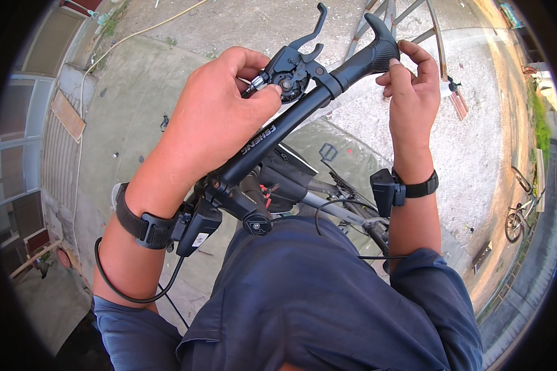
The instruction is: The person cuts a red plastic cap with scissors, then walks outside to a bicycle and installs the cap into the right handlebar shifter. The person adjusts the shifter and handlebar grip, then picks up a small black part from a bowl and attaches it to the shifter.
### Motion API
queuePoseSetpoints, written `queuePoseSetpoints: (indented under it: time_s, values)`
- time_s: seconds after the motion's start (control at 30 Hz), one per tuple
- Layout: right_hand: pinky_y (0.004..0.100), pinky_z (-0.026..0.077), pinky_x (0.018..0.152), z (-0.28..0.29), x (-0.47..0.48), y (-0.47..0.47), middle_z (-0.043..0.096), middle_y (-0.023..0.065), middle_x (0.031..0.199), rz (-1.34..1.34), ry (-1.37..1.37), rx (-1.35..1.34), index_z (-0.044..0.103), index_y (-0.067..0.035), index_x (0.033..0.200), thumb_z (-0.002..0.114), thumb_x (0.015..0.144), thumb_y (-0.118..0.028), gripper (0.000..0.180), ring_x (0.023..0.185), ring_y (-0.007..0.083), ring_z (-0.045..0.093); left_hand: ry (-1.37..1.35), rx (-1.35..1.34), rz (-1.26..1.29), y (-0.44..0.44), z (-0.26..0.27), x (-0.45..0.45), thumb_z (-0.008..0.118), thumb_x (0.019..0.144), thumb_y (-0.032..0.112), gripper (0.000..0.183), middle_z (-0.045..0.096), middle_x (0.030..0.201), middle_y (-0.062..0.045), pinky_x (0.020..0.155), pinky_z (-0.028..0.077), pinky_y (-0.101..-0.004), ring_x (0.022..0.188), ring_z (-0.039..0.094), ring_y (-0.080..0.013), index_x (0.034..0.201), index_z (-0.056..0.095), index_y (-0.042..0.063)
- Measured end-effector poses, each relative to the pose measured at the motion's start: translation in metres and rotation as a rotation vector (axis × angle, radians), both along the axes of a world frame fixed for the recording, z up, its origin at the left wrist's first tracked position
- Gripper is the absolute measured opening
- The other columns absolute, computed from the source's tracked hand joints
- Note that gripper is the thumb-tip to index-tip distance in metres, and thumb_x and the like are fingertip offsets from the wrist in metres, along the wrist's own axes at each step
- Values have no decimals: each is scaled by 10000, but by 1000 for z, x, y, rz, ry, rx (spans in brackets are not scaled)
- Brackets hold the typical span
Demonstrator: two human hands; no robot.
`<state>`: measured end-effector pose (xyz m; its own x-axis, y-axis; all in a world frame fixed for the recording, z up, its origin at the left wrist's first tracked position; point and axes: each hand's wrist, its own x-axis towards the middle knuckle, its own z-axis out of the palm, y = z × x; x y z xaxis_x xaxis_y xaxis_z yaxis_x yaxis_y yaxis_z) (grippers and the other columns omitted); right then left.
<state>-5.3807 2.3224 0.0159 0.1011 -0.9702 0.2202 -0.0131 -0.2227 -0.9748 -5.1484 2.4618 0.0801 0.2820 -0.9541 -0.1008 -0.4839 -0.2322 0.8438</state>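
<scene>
A black bicycle handlebar (278,134) runs from the stem (241,204) up to a rubber grip (383,53) with a bar end. Clamped beside the grip is a brake lever and shifter unit (292,76), its inner mechanism exposed. My left hand (227,92) pinches this unit, fingers at the silver cable adjuster (258,81) and thumb at the round mechanism. At the outer end of the grip is my right hand (413,79), its fingers bent and apart; whether they touch the rubber is unclear.
Below the bar are a black bag (285,178), red-handled pliers (268,195), the bike's frame (329,206) and a pedal (328,152). A metal stand (436,32) is beyond the grip. Another bicycle (520,215) lies far right; a hose (144,31) crosses the ground.
</scene>
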Motion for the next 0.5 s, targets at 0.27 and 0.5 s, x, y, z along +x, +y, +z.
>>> queuePoseSetpoints:
  time_s: [0.27,0.5]
  values:
    - [232,537,681,0,-2,2,731,43,865,30,7,10,594,-14,1356,683,999,-89,376,749,96,714,20,2,41,0,2,-4,732,958,72,340,724,1086,-64,819,551,-276,920,655,-103,1273,673,-43]
    - [250,580,717,-1,-2,2,726,72,984,20,27,-3,610,4,1348,685,983,-68,379,775,99,714,45,18,55,0,3,-5,720,966,55,328,726,1082,-57,823,551,-272,903,657,-94,1276,674,-41]
